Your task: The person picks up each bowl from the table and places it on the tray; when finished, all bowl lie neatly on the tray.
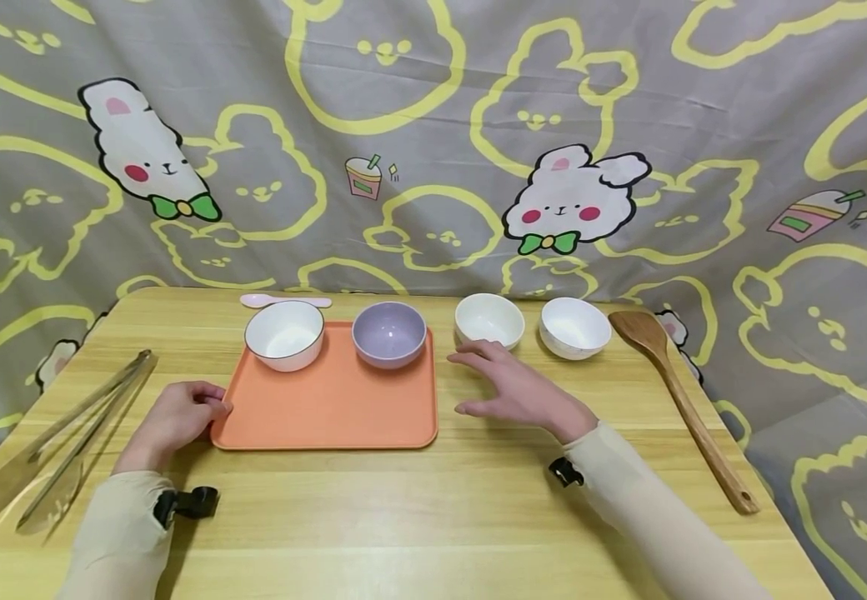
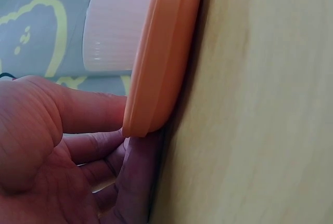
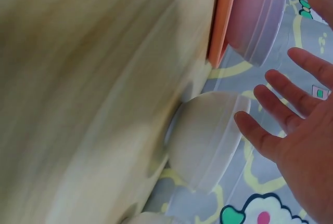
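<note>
At the left edge of the orange tray (image 1: 328, 417), my left hand (image 1: 178, 417) pinches the rim. The left wrist view shows the thumb against the top of the tray's rim (image 2: 164, 52) and fingers beneath it. A white bowl with a dark rim (image 1: 285, 337) and a purple bowl (image 1: 389, 335) stand along the tray's far side. My right hand (image 1: 516, 387) hovers with spread fingers just in front of a cream bowl (image 1: 488, 318), right of the tray. In the right wrist view nothing lies in its grasp; whether a fingertip touches the cream bowl (image 3: 205, 135) I cannot tell.
Right of the cream bowl stands another white bowl (image 1: 574, 328). A wooden spatula (image 1: 684, 400) lies along the table's right side. Metal tongs (image 1: 92, 417) lie at the left. Behind the tray is a pink spoon (image 1: 283, 301), close to the patterned curtain (image 1: 418, 167).
</note>
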Action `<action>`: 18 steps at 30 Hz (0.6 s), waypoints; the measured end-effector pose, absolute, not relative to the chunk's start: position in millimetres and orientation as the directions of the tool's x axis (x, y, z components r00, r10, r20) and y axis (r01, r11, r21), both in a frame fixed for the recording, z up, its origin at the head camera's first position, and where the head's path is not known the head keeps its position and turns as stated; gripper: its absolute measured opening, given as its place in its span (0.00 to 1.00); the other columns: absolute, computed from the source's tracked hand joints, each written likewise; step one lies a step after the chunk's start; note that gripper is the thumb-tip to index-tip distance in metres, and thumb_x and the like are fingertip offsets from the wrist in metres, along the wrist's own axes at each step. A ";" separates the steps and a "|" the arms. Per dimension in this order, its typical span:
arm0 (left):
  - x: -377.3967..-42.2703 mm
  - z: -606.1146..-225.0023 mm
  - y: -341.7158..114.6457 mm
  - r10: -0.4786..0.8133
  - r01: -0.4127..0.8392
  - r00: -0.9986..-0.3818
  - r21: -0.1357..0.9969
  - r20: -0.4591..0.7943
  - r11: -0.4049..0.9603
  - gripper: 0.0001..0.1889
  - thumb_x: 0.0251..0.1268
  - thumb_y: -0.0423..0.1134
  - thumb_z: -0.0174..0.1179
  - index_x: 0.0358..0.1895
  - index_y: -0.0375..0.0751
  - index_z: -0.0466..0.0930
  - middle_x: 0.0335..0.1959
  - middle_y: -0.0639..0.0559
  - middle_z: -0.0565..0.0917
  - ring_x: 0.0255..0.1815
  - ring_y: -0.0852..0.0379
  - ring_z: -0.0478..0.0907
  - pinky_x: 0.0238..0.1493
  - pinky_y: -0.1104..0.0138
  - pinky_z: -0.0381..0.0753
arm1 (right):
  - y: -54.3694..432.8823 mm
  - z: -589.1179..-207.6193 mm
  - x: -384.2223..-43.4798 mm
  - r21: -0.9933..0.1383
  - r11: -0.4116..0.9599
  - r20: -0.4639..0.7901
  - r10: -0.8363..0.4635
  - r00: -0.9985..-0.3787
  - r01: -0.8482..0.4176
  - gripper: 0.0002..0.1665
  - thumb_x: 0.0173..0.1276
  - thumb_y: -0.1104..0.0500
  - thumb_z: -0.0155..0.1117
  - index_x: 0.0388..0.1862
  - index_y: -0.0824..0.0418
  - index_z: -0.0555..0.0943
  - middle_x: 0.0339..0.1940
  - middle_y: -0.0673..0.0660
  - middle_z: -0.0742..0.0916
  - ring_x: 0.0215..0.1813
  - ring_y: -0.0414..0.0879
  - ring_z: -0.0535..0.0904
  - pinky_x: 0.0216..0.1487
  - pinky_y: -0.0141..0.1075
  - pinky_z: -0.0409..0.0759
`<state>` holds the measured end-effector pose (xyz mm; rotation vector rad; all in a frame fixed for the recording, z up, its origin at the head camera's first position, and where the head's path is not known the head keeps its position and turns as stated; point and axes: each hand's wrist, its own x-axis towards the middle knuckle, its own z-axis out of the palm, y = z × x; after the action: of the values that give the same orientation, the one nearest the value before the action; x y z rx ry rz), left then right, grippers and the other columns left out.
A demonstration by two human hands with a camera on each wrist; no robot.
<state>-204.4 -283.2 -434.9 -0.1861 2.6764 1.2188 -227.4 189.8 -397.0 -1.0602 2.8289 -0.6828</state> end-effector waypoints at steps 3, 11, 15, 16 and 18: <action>-204.8 -435.5 -282.8 -0.034 -0.193 -0.974 0.735 -0.225 0.650 0.16 0.67 0.33 0.58 0.50 0.20 0.74 0.36 0.39 0.80 0.30 0.55 0.76 0.27 0.64 0.77 | 197.2 -399.8 -223.5 -0.433 0.671 0.113 -0.622 -0.775 -0.602 0.41 0.62 0.43 0.71 0.71 0.55 0.70 0.69 0.55 0.71 0.70 0.48 0.63 0.68 0.45 0.62; -205.7 -434.6 -281.6 -0.038 -0.201 -0.972 0.732 -0.233 0.651 0.17 0.67 0.33 0.58 0.50 0.20 0.74 0.37 0.39 0.80 0.31 0.54 0.76 0.28 0.65 0.76 | 215.3 -409.3 -216.1 -0.451 0.680 0.129 -0.591 -0.796 -0.578 0.41 0.61 0.44 0.73 0.69 0.57 0.72 0.68 0.55 0.72 0.70 0.47 0.63 0.68 0.46 0.63; -205.7 -434.9 -282.4 -0.035 -0.206 -0.970 0.737 -0.241 0.644 0.17 0.68 0.33 0.58 0.51 0.20 0.73 0.36 0.39 0.80 0.30 0.54 0.76 0.28 0.65 0.77 | 223.8 -412.7 -212.8 -0.444 0.708 0.117 -0.562 -0.819 -0.549 0.40 0.60 0.44 0.73 0.69 0.55 0.72 0.66 0.51 0.72 0.69 0.46 0.64 0.67 0.46 0.63; -205.7 -435.0 -282.8 -0.036 -0.212 -0.969 0.741 -0.246 0.638 0.17 0.68 0.33 0.58 0.51 0.20 0.73 0.36 0.40 0.80 0.30 0.55 0.76 0.28 0.65 0.77 | 225.8 -413.6 -212.2 -0.446 0.711 0.114 -0.558 -0.822 -0.544 0.40 0.60 0.44 0.73 0.69 0.56 0.72 0.66 0.51 0.72 0.69 0.46 0.65 0.67 0.46 0.63; -205.7 -435.4 -283.6 -0.033 -0.215 -0.968 0.752 -0.250 0.623 0.17 0.68 0.32 0.57 0.51 0.19 0.73 0.36 0.40 0.80 0.29 0.55 0.77 0.27 0.64 0.78 | 228.9 -415.1 -211.5 -0.445 0.721 0.102 -0.548 -0.830 -0.531 0.41 0.60 0.43 0.73 0.69 0.55 0.72 0.66 0.50 0.72 0.69 0.46 0.65 0.68 0.45 0.63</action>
<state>-205.7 -283.6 -435.4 -0.2046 2.6347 1.2624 -211.5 228.9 -415.1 -0.9032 2.8808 -0.7267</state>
